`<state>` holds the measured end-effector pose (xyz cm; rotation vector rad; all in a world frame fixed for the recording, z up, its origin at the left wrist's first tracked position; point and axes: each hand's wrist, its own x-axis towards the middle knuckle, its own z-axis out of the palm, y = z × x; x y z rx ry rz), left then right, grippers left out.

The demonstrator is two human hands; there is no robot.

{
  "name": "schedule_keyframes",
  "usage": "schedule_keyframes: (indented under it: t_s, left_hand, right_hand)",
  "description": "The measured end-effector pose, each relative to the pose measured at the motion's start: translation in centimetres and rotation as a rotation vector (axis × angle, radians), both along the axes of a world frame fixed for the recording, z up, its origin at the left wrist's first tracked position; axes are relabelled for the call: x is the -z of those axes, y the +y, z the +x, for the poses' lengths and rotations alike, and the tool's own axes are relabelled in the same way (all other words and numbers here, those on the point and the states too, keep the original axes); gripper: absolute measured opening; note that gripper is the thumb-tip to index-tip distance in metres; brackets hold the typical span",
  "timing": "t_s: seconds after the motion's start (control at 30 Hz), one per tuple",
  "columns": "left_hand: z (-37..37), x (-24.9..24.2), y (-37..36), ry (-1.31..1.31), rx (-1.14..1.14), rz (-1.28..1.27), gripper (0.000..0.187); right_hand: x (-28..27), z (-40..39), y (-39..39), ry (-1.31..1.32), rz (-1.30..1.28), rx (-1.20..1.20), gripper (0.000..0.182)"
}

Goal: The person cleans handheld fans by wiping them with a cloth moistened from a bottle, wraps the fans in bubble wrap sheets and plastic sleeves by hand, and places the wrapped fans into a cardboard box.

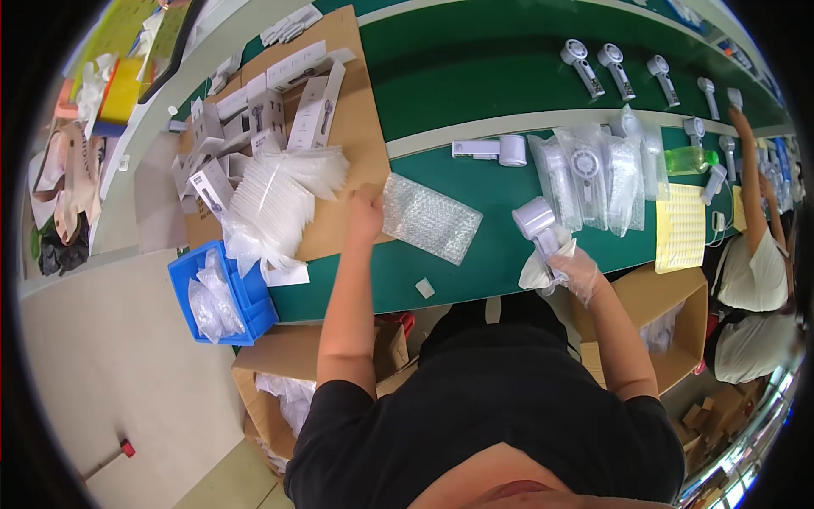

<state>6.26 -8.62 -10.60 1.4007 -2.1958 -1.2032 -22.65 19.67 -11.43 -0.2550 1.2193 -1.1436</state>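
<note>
My right hand point(574, 270), in a thin clear glove, is closed round the handle of a white handheld fan point(534, 220) and a white cloth point(536, 271). The round head of the fan points up and left. My left hand point(365, 212) is closed at the left edge of a clear bubble-wrap pouch point(432, 219), which lies flat and slanted on the green table. To the left of that hand a fanned stack of bubble pouches point(271, 204) rests on cardboard. Another white fan point(490, 150) lies above the pouch.
Small white boxes point(315, 110) cover the cardboard point(367, 93) at left, above a blue bin point(220, 293). Wrapped fans point(587, 174), a green bottle point(688, 160) and a yellow sheet point(680, 227) lie right. Cartons point(649, 310) stand below the table. Other people point(750, 271) are at far right.
</note>
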Motion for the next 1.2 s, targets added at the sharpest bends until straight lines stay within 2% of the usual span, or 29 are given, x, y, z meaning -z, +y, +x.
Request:
schedule_keyframes:
  t_s: [0.07,0.13,0.17,0.2,0.3,0.37,0.43,0.5,0.57,0.6,0.67,0.8,0.83,0.9,0.93,0.97,1.03,1.07,1.1,1.13,1.17,1.2]
  left_hand:
    - [-1.2,1.2,0.3,-0.175,-0.090,-0.622,0.016]
    - [-5.9,-6.3,6.3,-0.070,0.077,-0.428,0.017]
    - [-6.7,-5.9,8.2,-0.100,0.214,-0.272,0.018]
    - [-7.1,-5.3,10.0,-0.173,0.314,-0.321,0.018]
    - [-7.0,-1.4,11.3,-0.308,0.292,-0.219,0.015]
    - [-7.0,-0.9,11.0,-0.271,0.245,-0.228,0.011]
    - [-6.7,-0.9,9.9,-0.071,0.155,-0.063,0.009]
    - [-6.0,-0.3,8.8,-0.041,0.167,-0.084,0.011]
    - [-5.4,-1.2,8.0,0.066,0.211,0.211,0.012]
    - [-5.1,-1.4,7.8,0.058,0.210,0.211,0.012]
    - [-4.9,-1.9,7.3,0.049,-0.028,0.514,0.013]
    - [-4.7,-2.4,7.5,0.157,-0.286,0.544,0.012]
    - [-5.4,-3.9,8.1,0.088,-0.126,0.104,0.010]
    - [-6.9,-3.9,9.7,0.026,0.077,-0.414,0.005]
    - [-7.6,-4.5,10.9,-0.082,0.261,-0.504,0.006]
    - [-7.8,-5.0,11.6,-0.066,0.272,-0.501,0.006]
    - [-8.1,-5.8,12.3,-0.209,0.307,-0.417,0.010]
    - [-7.8,-5.7,12.2,-0.079,0.267,-0.539,0.010]
    - [-7.5,-5.7,12.2,-0.080,0.232,-0.592,0.012]
    - [-7.4,-6.1,12.3,-0.085,0.191,-0.644,0.013]
    - [-7.3,-6.2,12.6,-0.135,0.206,-0.599,0.015]
    - [-7.6,-6.3,12.7,-0.134,0.213,-0.601,0.015]
  right_hand:
    - [0.1,0.5,-0.6,-0.008,-0.001,-0.005,0.055]
    - [0.2,1.1,-1.1,-0.010,-0.002,-0.024,0.055]
    - [0.2,1.4,-1.3,-0.013,0.001,-0.034,0.054]
    - [0.4,1.5,-1.5,-0.014,0.003,-0.046,0.054]
    - [0.8,1.8,-2.2,0.015,0.002,-0.110,0.054]
    - [1.4,1.8,-2.4,0.056,0.000,-0.189,0.053]
    - [2.3,2.4,-3.0,0.106,-0.001,-0.280,0.053]
    - [3.4,3.2,-4.0,0.157,-0.020,-0.362,0.053]
    - [4.4,4.0,-5.3,0.202,-0.016,-0.417,0.052]
    - [4.8,4.4,-5.7,0.225,-0.005,-0.431,0.052]
    - [5.2,4.5,-7.1,0.290,0.073,-0.485,0.051]
    - [6.5,4.9,-8.0,0.556,0.081,-0.642,0.051]
    - [3.8,5.3,-8.6,0.579,0.100,-0.656,0.050]
    - [2.5,6.4,-9.7,0.660,0.126,-0.683,0.047]
    - [2.8,7.2,-9.5,0.709,0.142,-0.700,0.045]
    - [1.4,8.3,-9.4,0.863,0.008,-0.646,0.041]
    - [-2.7,9.5,-9.1,0.929,0.065,-0.556,0.042]
    - [-2.1,10.1,-8.1,1.070,0.021,-0.377,0.033]
    - [-1.0,10.1,-7.5,1.076,0.031,-0.358,0.033]
    - [0.1,10.0,-7.1,0.539,0.200,-0.181,0.031]
    - [-2.4,9.7,-7.7,-0.004,0.341,-0.004,0.029]
    - [-5.5,9.7,-7.0,-0.348,0.224,0.182,0.034]
